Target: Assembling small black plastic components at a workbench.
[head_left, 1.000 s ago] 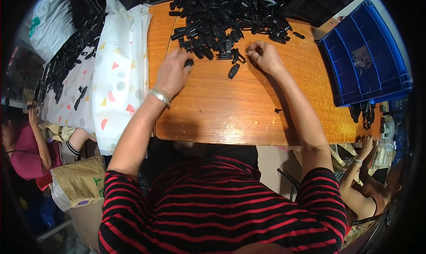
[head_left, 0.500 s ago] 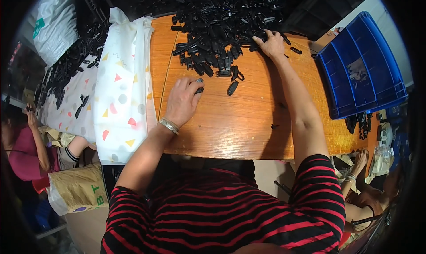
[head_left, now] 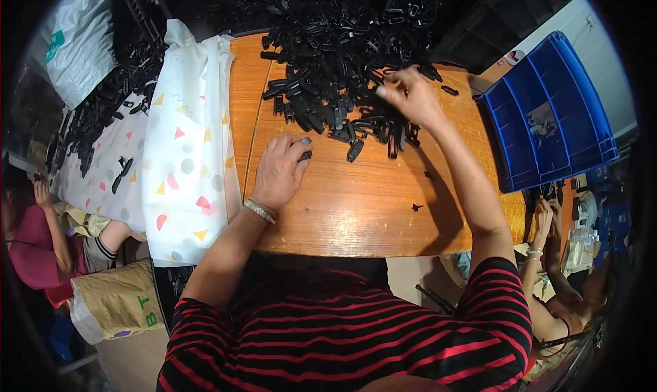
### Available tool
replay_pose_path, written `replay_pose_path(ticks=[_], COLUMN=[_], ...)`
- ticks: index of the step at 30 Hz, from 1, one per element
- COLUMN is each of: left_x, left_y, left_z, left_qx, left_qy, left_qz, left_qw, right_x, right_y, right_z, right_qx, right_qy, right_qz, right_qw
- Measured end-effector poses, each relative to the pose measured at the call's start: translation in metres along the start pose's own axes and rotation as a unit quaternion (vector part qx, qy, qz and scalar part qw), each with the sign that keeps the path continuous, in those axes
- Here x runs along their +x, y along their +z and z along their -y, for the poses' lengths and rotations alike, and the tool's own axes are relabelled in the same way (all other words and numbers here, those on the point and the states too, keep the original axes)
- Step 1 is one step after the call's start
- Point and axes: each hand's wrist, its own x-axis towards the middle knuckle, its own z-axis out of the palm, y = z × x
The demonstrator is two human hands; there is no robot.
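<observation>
A wide pile of small black plastic parts [head_left: 328, 70] covers the far half of the wooden table. My left hand [head_left: 278, 172] rests on the tabletop to the pile's near left, its thumb and fingers closed round a small black plastic part [head_left: 306, 150]. My right hand [head_left: 416, 103] is over the pile's right side, thumb and fingers apart, above loose parts. Whether its fingertips touch any of them is hard to see. Close below it lie several scattered black parts [head_left: 392, 140]. A single black part [head_left: 355, 150] lies at the pile's near edge, between my hands.
A patterned white cloth [head_left: 188, 180] drapes along the table's left side. The blue crate [head_left: 503, 135] stands tilted at the right. Small dark bits [head_left: 417, 207] lie on the wooden tabletop [head_left: 342, 221]. Other people's hands [head_left: 543, 221] work at the right and far left.
My right hand has come nearer and a little left, and several black parts now lie spread nearer to me on the right. My left hand keeps its part in almost the same place.
</observation>
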Motion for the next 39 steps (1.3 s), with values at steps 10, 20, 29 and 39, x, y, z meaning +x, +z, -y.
replay_pose_path(ticks=[10, 20, 29, 39], left_x=[0.006, 0.005, 0.003, 0.004], left_y=[-0.004, -0.006, -0.002, 0.002], left_z=[-0.007, -0.004, 0.0, 0.006], left_qx=[-0.041, -0.036, -0.041, -0.02], left_qy=[-0.03, -0.037, -0.006, 0.013], left_qz=[0.023, 0.029, 0.016, -0.014], left_qw=[0.998, 0.998, 0.999, 1.0], right_x=[0.155, 0.126, 0.049, -0.04], right_y=[0.023, 0.047, 0.055, -0.005], right_z=[-0.076, -0.063, -0.053, 0.013], right_qx=[-0.186, -0.269, -0.137, 0.003], right_qy=[0.118, 0.064, 0.067, -0.012], right_qz=[-0.047, -0.011, 0.03, 0.087], right_qw=[0.974, 0.961, 0.988, 0.996])
